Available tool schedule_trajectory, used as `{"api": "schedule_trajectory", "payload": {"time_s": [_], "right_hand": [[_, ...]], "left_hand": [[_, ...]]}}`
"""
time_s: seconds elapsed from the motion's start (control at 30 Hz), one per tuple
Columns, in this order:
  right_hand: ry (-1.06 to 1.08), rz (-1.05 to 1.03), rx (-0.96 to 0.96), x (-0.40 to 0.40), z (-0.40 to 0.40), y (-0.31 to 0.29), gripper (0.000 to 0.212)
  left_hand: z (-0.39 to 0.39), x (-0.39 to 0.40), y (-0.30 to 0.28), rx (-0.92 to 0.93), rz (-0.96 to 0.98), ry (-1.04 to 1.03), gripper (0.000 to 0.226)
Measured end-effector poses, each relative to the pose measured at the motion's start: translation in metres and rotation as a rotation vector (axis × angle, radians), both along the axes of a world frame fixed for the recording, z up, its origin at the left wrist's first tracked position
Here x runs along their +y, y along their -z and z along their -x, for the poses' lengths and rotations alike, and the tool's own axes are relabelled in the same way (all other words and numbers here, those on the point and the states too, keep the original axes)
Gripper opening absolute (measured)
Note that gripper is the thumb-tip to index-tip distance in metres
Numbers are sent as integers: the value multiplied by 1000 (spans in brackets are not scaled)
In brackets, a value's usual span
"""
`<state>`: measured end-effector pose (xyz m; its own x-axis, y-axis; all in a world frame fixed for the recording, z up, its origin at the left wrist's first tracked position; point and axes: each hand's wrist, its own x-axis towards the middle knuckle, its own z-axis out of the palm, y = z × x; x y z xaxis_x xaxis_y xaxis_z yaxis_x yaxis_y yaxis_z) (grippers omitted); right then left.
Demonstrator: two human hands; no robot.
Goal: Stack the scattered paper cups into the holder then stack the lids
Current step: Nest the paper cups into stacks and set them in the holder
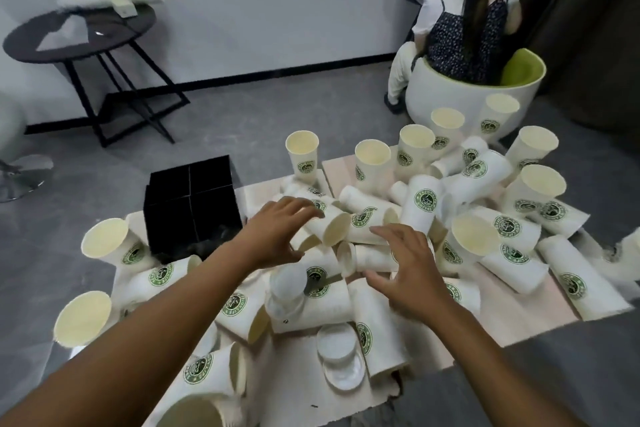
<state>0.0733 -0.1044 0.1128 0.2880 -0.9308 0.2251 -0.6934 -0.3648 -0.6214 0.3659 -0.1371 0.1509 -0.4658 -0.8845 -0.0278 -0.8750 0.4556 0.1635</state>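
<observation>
Several white paper cups with green logos lie scattered and piled on a low pale board [540, 319]; some stand upright, like one cup [303, 156] at the back. A black holder [194, 204] divided into four square compartments stands at the board's left rear. My left hand [277, 229] hovers with spread fingers over a lying cup [332, 229], its fingertips touching or nearly touching the cup's side. My right hand [405, 263] is spread above other lying cups in the pile's middle, holding nothing. White lids [341, 357] lie overlapped near the front edge.
A round black side table [79, 35] stands at the back left. A person sits in a white and green tub chair [478, 94] at the back right, facing a laptop. Grey floor surrounds the board. A dark curtain hangs at far right.
</observation>
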Motion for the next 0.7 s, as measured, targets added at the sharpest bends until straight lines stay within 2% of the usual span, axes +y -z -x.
{"api": "schedule_trajectory", "payload": {"time_s": [0.1,0.27,0.47,0.7], "right_hand": [[-4,-23,-57,-15,10,8,68],[6,-42,-111,-34,32,21,65],[79,-39,-97,-49,57,24,61],[206,-48,-142,-56,70,28,67]], "left_hand": [[15,-32,15,-50,17,56,77],[31,-66,35,-118,-71,70,93],[45,-79,52,-117,-153,60,98],[50,-89,60,-220,-207,69,107]]}}
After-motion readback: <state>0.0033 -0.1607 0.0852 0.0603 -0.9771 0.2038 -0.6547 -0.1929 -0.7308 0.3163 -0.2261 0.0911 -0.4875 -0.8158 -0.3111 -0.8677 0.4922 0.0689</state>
